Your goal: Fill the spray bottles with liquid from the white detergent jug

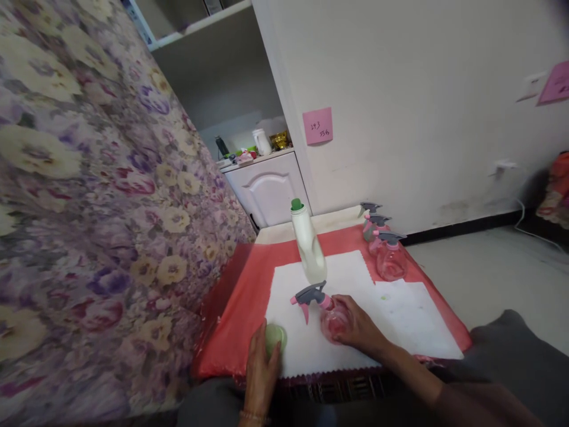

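My right hand (360,326) is closed around the body of a clear pink spray bottle (333,325), which tilts to the left. Its grey and pink trigger head points left over the white paper. At the table's front left, my left hand (263,362) is wrapped round a small light green cup (274,338). Behind the spray bottle stands a tall pale green jug (307,243), with a darker green piece at its mouth and a grip in its side.
Several more spray bottles (391,261) stand in a row at the table's back right. White sheets (409,320) lie over a red cloth (235,308). A flowered curtain (111,207) hangs close on the left; a wall with a pink note (317,126) rises behind.
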Demonstrator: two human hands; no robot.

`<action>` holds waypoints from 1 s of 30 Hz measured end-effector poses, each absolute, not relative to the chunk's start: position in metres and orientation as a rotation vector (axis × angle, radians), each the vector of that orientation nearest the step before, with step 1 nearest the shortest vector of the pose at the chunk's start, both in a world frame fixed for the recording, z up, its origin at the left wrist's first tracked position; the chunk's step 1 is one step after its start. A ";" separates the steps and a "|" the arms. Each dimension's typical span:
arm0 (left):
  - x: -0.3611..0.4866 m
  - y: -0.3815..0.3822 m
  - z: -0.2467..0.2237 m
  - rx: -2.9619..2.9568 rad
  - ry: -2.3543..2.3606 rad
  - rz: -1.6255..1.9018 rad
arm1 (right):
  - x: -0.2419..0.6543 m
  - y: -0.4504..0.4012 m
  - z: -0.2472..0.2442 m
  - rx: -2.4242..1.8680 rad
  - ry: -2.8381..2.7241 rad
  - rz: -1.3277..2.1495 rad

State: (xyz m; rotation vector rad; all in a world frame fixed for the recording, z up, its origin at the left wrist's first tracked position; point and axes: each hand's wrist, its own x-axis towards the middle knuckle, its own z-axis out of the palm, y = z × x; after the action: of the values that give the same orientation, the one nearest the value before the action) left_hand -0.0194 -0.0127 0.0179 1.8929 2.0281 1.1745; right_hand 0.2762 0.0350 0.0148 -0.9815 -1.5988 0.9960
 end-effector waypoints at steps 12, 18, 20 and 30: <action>0.083 -0.046 0.074 1.904 1.638 1.267 | 0.268 0.023 0.000 -1.097 -1.534 0.794; 0.119 -0.020 0.084 1.705 1.562 1.249 | 0.268 0.024 -0.007 -1.085 -1.602 0.691; 0.123 -0.012 0.084 1.658 1.558 1.244 | 0.268 0.024 -0.005 -1.088 -1.606 0.689; 0.144 0.016 0.085 1.454 1.392 1.362 | 0.269 0.024 0.006 -1.084 -1.632 0.733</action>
State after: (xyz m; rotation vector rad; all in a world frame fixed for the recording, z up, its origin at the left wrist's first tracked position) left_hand 0.1444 0.0159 0.0853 1.4538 1.3924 1.3615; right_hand 0.2690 0.0244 0.0058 -1.0841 -1.6324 0.7325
